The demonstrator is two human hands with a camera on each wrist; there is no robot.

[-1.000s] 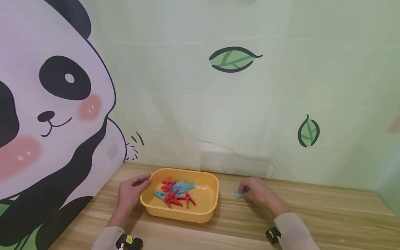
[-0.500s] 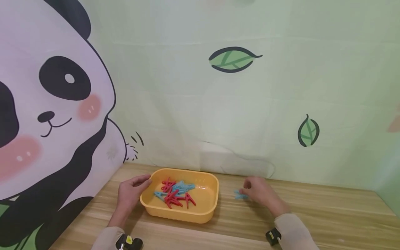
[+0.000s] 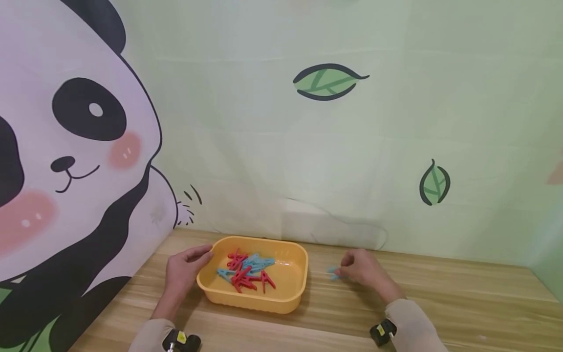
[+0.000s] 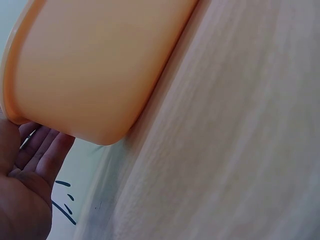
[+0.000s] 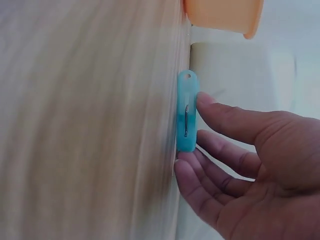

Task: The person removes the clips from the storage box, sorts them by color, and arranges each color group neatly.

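Observation:
In the head view, my left hand [image 3: 186, 269] rests at the left end of the yellow plastic basket [image 3: 251, 302], thumb and fingertips by its rim. The left wrist view shows this hand [image 4: 25, 185] against the basket's end wall [image 4: 95, 75]. My right hand [image 3: 362, 269] is low over the table, right of the basket, at a blue clothespin [image 3: 333, 275]. Seen from the right wrist, the clothespin [image 5: 186, 112] lies on the tabletop. The thumb tip touches its edge; the other fingers [image 5: 200, 192] are loosely bent beside its lower end, not closed round it.
Several red clothespins [image 3: 242, 279] and blue clothespins [image 3: 259, 264] lie heaped in the basket's left and middle part. The wooden tabletop [image 3: 466, 298] extends to the right. A green wall cloth [image 3: 334, 171] with a printed panda stands along the back, and a thin cable runs there.
My right hand drew back a little from the blue clothespin half a second ago, then came to touch it again. The left hand and the basket have stayed in place.

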